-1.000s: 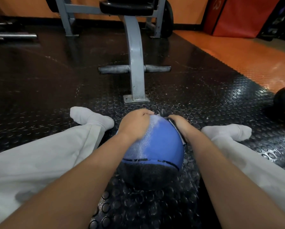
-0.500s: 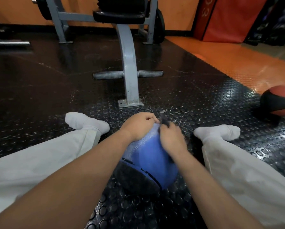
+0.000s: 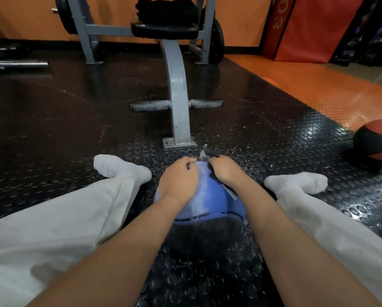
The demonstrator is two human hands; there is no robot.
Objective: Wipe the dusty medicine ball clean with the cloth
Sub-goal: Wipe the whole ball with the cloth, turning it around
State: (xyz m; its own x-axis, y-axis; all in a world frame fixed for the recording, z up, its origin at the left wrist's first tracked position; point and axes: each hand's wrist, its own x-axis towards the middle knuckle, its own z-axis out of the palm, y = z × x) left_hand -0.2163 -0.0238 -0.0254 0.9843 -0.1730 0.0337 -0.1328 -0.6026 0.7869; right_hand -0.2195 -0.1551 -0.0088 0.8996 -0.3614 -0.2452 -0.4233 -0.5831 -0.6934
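A person sits on the black studded rubber floor (image 3: 52, 129) of a gym, legs in pale trousers (image 3: 59, 218) spread wide, white socks (image 3: 119, 169) pointing outward, with a blue-and-black medicine ball (image 3: 210, 207) on the floor between the knees. The left hand (image 3: 179, 180) is cupped over the ball's top, fingers curled against it. The right hand (image 3: 225, 171) grips a dark cloth (image 3: 210, 154) bunched at the ball's far side, fingers closed around it; pale dust streaks show on the blue panel between the hands. Both forearms cover much of the ball. Just beyond it stands a grey steel weight bench (image 3: 176, 96), black fabric (image 3: 167, 7) folded on its seat. A red-and-black medicine ball (image 3: 376, 140) lies well apart at right, near the orange flooring (image 3: 318, 89); a red pad (image 3: 307, 27) leans by the wall.
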